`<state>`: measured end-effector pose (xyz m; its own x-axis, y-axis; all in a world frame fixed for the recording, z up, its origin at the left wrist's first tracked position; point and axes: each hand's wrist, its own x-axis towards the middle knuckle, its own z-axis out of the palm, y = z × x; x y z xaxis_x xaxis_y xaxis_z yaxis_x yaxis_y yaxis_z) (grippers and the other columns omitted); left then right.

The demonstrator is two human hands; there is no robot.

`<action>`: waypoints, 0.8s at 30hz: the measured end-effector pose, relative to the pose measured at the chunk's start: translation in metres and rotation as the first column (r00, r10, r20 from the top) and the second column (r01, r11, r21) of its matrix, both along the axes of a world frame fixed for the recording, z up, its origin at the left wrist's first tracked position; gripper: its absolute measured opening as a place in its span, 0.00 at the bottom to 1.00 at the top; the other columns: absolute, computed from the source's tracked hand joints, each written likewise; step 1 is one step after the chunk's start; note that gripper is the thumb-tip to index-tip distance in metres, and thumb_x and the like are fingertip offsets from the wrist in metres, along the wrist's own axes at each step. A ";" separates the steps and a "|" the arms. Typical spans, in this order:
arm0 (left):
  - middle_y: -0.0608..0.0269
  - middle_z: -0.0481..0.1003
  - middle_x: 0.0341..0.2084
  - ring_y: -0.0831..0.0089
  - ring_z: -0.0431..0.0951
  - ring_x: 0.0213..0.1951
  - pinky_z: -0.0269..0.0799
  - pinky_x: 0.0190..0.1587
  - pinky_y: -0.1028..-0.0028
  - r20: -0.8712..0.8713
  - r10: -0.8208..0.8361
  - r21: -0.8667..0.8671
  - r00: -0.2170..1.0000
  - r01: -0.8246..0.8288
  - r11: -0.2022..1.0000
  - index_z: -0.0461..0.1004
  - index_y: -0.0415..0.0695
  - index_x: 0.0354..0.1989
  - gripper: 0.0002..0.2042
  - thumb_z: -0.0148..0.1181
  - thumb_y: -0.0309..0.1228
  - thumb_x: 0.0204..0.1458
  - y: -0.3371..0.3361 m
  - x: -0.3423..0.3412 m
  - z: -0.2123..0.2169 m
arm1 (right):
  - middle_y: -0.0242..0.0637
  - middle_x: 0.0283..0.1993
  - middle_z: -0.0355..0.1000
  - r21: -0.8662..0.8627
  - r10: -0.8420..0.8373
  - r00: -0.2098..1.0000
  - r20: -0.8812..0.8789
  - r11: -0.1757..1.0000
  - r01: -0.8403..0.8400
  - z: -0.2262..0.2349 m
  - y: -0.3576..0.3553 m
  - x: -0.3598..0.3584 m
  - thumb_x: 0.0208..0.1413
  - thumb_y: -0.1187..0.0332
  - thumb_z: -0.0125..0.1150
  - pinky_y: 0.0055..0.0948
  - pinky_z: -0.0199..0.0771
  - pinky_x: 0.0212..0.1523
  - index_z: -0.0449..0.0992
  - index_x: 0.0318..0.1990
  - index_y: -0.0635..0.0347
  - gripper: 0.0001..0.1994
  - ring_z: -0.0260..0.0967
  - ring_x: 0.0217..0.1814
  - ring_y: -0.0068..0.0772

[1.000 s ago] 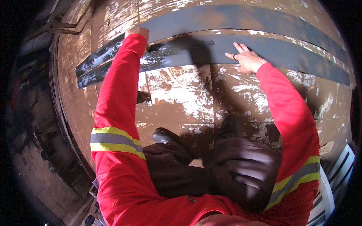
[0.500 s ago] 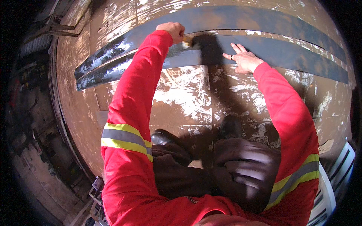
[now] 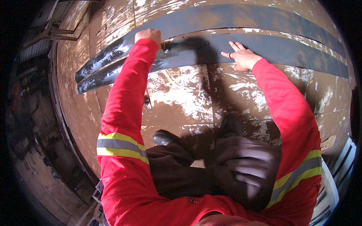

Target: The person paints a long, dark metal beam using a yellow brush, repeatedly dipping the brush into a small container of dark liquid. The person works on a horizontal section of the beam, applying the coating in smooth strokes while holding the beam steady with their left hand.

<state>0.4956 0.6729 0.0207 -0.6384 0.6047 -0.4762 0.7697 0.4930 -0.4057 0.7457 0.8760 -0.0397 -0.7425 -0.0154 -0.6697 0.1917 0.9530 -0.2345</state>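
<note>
Two long dark grey strips lie side by side on the floor, a far strip (image 3: 211, 19) and a near strip (image 3: 286, 52). Toward their left ends both look black and glossy, with bright glare; the right parts are dull and mottled with brown. My left hand (image 3: 148, 36) is closed in a fist above the strips' left half, gripping what looks like a paintbrush (image 3: 164, 46). Only a bit of it shows, beside the near strip's upper edge; the fist hides its handle. My right hand (image 3: 243, 57), ringed on one finger, rests with spread fingers on the near strip.
The brown floor sheets (image 3: 177, 98) are smeared with white patches. My dark shoe (image 3: 166, 138) stands just short of the strips. At the lower right is a white slatted chair (image 3: 330, 188); a wooden frame (image 3: 62, 34) stands at the upper left.
My left hand has moved left along the strips with the brush, and glossy black now shows where it passed. The right hand stays spread on the near strip.
</note>
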 end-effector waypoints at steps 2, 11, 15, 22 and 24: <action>0.56 0.78 0.37 0.58 0.79 0.41 0.76 0.39 0.60 0.017 -0.029 0.033 0.999 0.029 0.999 0.78 0.49 0.37 0.13 0.58 0.41 0.47 0.015 0.011 -0.005 | 0.49 0.73 0.30 0.006 0.005 1.000 0.014 1.000 -0.005 0.002 0.000 0.000 0.43 0.66 0.66 0.48 0.52 0.66 0.51 0.67 0.33 0.42 0.32 0.74 0.53; 0.59 0.79 0.30 0.61 0.79 0.35 0.75 0.36 0.61 0.167 -0.130 0.190 0.977 0.097 0.977 0.78 0.53 0.32 0.09 0.58 0.40 0.43 0.064 0.024 -0.025 | 0.45 0.73 0.32 0.042 0.020 0.999 -0.030 0.999 -0.019 -0.011 0.005 0.005 0.44 0.60 0.65 0.52 0.55 0.63 0.53 0.66 0.32 0.40 0.34 0.74 0.51; 0.59 0.78 0.28 0.59 0.79 0.32 0.74 0.35 0.62 0.327 -0.151 0.353 0.933 0.028 0.935 0.77 0.53 0.31 0.09 0.57 0.39 0.43 0.064 0.027 -0.020 | 0.46 0.73 0.32 0.021 0.025 0.999 -0.040 0.999 -0.025 -0.010 0.004 0.006 0.44 0.60 0.65 0.52 0.55 0.63 0.53 0.66 0.32 0.40 0.34 0.74 0.51; 0.55 0.78 0.29 0.57 0.79 0.34 0.74 0.36 0.61 0.214 -0.015 0.188 0.977 -0.026 0.982 0.78 0.52 0.34 0.11 0.57 0.41 0.43 0.028 0.009 -0.021 | 0.46 0.73 0.32 0.009 0.008 0.999 -0.034 1.000 -0.007 -0.007 0.004 0.005 0.44 0.62 0.64 0.50 0.55 0.63 0.53 0.66 0.31 0.40 0.35 0.73 0.51; 0.54 0.78 0.32 0.56 0.79 0.37 0.75 0.39 0.61 0.137 0.031 0.056 0.990 -0.039 0.998 0.78 0.51 0.35 0.12 0.59 0.41 0.44 0.003 -0.001 -0.014 | 0.46 0.73 0.32 0.009 0.005 1.000 -0.023 1.000 -0.004 -0.006 0.004 0.005 0.44 0.62 0.64 0.51 0.55 0.64 0.53 0.66 0.31 0.39 0.35 0.73 0.51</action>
<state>0.4951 0.6755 0.0064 -0.5914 0.6123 -0.5247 0.7975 0.5403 -0.2684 0.7506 0.8797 -0.0455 -0.7577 -0.0132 -0.6524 0.1820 0.9558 -0.2307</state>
